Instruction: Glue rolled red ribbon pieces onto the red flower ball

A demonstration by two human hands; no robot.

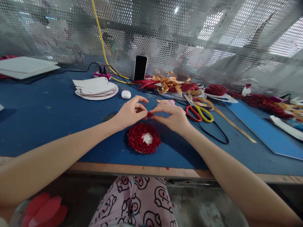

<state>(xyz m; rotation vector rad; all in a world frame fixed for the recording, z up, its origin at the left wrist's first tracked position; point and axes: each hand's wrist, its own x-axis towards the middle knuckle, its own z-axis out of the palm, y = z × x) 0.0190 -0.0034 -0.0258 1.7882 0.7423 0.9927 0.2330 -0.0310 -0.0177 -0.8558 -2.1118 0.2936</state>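
Between the fingertips of my left hand and my right hand is a small dark red piece, pinched from both sides. It looks like a bit of ribbon or crepe paper, mostly covered by the fingers. Just below the hands, a round rosette of crumpled dark red pieces lies on the blue table, with a white centre showing. Both hands hover above its far edge, apart from it. Right of my right hand lie scissors with one red and one yellow handle loop.
Stacked white card pieces and a white earbud case lie at the back. A phone stands before the perforated metal screen. Gold ribbon, a black cord and a blue board lie rightward. The wooden table edge is nearest.
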